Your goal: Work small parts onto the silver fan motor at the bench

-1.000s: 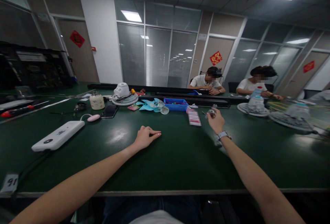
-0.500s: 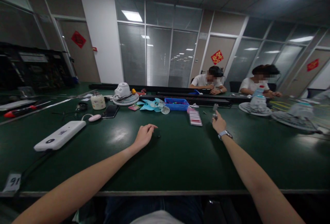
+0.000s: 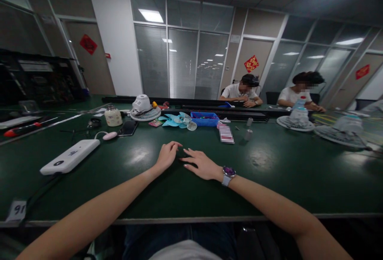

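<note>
Both my hands rest close together on the dark green table (image 3: 269,180). My left hand (image 3: 166,155) has its fingers arched, the tips beside a small dark object (image 3: 181,154) that lies between the two hands. My right hand (image 3: 201,164), with a watch (image 3: 227,173) on the wrist, lies flat with fingers spread, its fingertips at the same dark object. What the object is cannot be made out. A small grey cylinder (image 3: 248,134) stands alone farther back to the right, with a second one (image 3: 249,121) behind it.
A white box with a cable (image 3: 70,156) lies at the left, with a pink puck (image 3: 109,135), phone (image 3: 128,128) and jar (image 3: 113,116) behind. A white fan (image 3: 143,108), blue fan blades (image 3: 176,121) and blue tray (image 3: 205,119) line the back. Two people (image 3: 242,92) sit opposite.
My right hand let go of the small grey cylinder at the back right and swung left and nearer, down beside my left hand. My left hand lifted its fingers, uncovering the dark object.
</note>
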The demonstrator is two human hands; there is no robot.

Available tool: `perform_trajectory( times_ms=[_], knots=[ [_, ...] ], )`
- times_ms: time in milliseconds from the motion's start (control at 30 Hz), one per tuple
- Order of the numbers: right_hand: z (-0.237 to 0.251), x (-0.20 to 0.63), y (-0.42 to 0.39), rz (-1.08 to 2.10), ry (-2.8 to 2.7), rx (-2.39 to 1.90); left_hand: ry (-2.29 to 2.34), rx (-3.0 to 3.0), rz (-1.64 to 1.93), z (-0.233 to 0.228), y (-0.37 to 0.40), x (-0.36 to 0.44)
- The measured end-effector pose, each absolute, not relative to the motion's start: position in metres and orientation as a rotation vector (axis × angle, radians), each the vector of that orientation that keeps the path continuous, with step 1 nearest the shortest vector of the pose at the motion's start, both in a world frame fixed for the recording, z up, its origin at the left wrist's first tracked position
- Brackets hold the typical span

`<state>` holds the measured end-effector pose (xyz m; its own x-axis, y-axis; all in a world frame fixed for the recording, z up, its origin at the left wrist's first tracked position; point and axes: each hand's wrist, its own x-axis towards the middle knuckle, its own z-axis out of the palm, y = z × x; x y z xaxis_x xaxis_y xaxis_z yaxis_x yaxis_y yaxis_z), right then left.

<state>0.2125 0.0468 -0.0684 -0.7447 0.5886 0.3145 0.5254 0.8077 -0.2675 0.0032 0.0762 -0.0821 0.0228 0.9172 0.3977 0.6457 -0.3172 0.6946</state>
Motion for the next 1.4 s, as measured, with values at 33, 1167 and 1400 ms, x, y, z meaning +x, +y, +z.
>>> perform_trajectory(
  times_ms=[33, 1167, 1400],
  knots=[
    [-0.071, 0.209, 0.045, 0.242, -2.618, -0.843, 1.596, 1.988, 1.182, -0.082, 0.077, 0.003],
    [-0.054, 0.450, 0.168, -0.387, -1.437, -2.032, 1.587, 1.991, 1.074, -0.079, 0.072, 0.004],
    [-0.054, 0.447, 0.170, -0.402, -1.431, -2.029, 1.563, 1.980, 1.097, -0.077, 0.071, 0.006]
  ],
)
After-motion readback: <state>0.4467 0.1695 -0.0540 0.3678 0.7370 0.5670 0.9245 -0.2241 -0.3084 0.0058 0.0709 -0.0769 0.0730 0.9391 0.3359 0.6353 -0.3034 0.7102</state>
